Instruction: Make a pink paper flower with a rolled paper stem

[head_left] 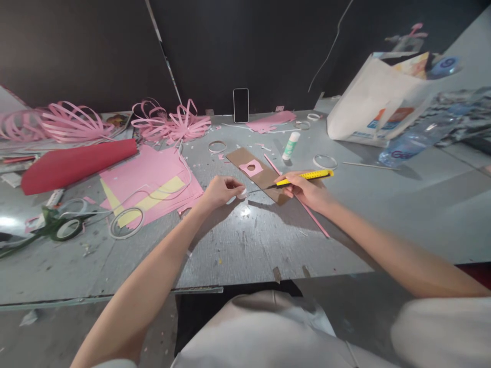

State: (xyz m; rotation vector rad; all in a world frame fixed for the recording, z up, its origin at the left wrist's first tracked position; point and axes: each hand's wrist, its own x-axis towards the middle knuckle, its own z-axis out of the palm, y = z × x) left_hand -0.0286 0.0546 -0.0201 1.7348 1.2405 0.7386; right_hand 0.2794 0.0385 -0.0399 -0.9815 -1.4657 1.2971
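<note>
Left hand [221,191]: pinching the white bit [242,193].
Right hand [306,190]: wrapped around the cutter [316,174].
Table [238,255]: grey, beneath both hands.
Card [264,177]: brown, partly under the right hand.
Cutter: yellow, blade [256,190] toward the left hand.
White bit: at the blade's end, perhaps touching.

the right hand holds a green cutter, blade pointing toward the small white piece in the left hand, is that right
Not quite: the cutter is yellow, not green, as the head view shows. The right hand does hold it, its blade pointing toward the small white piece in the left hand.
</note>
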